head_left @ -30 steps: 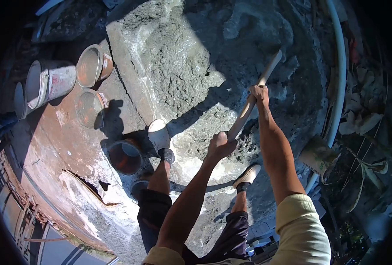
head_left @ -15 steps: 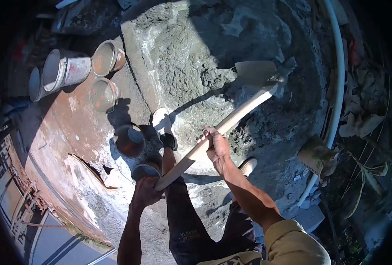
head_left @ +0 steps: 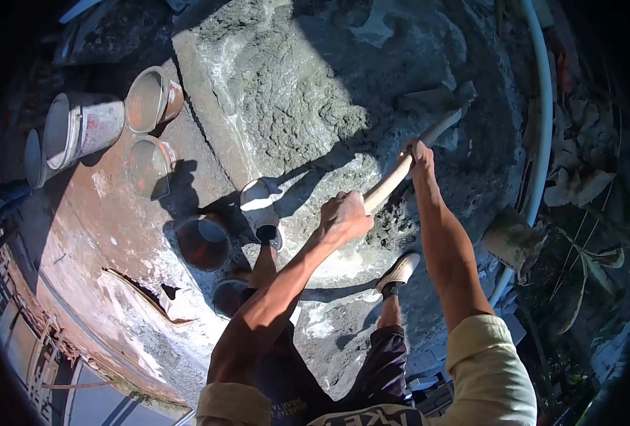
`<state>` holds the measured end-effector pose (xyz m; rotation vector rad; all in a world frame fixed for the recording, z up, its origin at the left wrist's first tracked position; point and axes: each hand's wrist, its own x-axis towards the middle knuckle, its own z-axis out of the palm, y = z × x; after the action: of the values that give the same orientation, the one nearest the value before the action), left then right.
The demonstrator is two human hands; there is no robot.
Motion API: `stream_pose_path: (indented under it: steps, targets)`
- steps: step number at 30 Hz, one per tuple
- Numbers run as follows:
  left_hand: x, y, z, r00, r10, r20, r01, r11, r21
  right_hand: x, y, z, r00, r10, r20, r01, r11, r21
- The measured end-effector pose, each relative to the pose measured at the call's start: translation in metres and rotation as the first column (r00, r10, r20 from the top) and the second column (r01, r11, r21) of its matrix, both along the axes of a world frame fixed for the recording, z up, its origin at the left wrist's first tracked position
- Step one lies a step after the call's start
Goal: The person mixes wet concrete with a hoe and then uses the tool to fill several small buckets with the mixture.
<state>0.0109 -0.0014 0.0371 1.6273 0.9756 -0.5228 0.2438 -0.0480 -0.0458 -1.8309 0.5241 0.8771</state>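
Observation:
My left hand (head_left: 346, 217) is closed round the rear end of the pale wooden handle of a hoe (head_left: 388, 186). Farther up the same handle, my right hand (head_left: 419, 154) grips it near the head. The hoe's broad dark blade (head_left: 428, 99) lies in shadow on wet grey mortar (head_left: 286, 106), its lower edge hard to make out. Both arms reach forward, and the handle slants up to the right. My two feet in pale shoes stand at the near side of the mortar.
Several buckets stand on the left, among them a white one (head_left: 102, 124) and an orange-brown one (head_left: 172, 101). A dark bucket (head_left: 203, 243) is close to my left foot. Along the right runs a pale pipe (head_left: 548, 128), with a torn sack (head_left: 510, 238) beside it.
Both hands have pushed forward with the hoe. My left hand has moved up and right from beside my leg, and my right hand now sits nearer the blade.

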Motion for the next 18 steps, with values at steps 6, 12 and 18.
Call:
stream_pose_path:
  steps: [6, 12, 18]
  targets:
    - [-0.198, 0.009, 0.082, 0.999, -0.032, 0.036, 0.023, 0.972, 0.233, -0.185, 0.022, 0.060, 0.970, -0.155, -0.189, 0.203, 0.941, 0.269]
    - [-0.286, -0.033, 0.197, 0.996, 0.086, 0.018, -0.088, 0.963, 0.255, -0.293, -0.024, 0.142, 0.940, -0.057, -0.336, 0.151, 0.953, 0.263]
    - [-0.258, -0.081, 0.285, 0.970, 0.208, -0.127, -0.190, 0.971, 0.142, -0.269, -0.047, 0.220, 0.907, 0.065, -0.415, 0.037, 0.972, 0.232]
